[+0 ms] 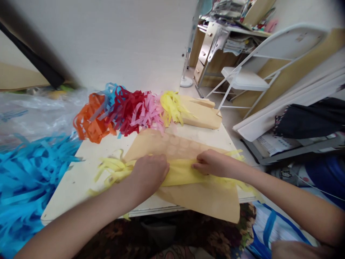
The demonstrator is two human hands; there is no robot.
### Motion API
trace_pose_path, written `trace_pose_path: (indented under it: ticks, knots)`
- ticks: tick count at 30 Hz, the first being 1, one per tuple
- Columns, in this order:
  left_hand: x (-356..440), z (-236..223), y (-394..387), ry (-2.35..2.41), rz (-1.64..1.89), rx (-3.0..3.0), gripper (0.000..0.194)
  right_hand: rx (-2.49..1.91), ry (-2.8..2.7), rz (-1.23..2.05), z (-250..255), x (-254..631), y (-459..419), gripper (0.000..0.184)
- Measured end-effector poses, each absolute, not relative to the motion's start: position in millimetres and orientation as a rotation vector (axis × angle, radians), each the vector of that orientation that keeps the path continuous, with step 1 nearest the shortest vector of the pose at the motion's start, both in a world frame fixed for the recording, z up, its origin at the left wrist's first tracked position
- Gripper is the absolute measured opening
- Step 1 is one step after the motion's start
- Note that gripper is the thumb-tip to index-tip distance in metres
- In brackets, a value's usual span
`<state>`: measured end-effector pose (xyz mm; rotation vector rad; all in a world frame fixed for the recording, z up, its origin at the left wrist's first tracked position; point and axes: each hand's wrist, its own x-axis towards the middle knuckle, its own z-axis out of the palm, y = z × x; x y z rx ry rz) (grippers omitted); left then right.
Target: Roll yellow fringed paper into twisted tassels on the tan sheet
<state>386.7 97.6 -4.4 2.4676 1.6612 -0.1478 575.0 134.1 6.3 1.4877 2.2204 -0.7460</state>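
Observation:
A strip of yellow tissue paper (pixel 181 173) with fringed ends lies across a sheet of brown paper (pixel 207 201) on the white table. My left hand (pixel 151 172) is closed on the strip's left part, its fingers curled down and partly hidden. To the right, my right hand (pixel 207 162) pinches the upper edge of the same strip between thumb and fingers. Loose yellow fringe (pixel 111 171) spreads out past my left wrist, and more shows under my right forearm. The brown sheet's lower corner hangs over the table's front edge.
Along the table's (pixel 78 187) back lie orange (pixel 94 120), red (pixel 129 108), pink (pixel 151 111) and yellow tassels (pixel 172 108), beside folded brown paper (pixel 202 113). Blue fringe (pixel 35 180) is heaped at left, near clear plastic (pixel 48 111). A white folding chair (pixel 248 77) stands back right.

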Motion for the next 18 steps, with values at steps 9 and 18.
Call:
trace_pose_path:
  ticks: [9,18]
  knots:
    - [387.1,-6.5,100.5,1.705,-0.183,2.475,0.034,1.467,2.227,-0.647,3.8,572.0,135.8,0.035]
    - [388.0,-7.2,103.4,1.718,-0.19,2.441,0.034,1.382,2.191,-0.789,4.1,573.3,140.1,0.034]
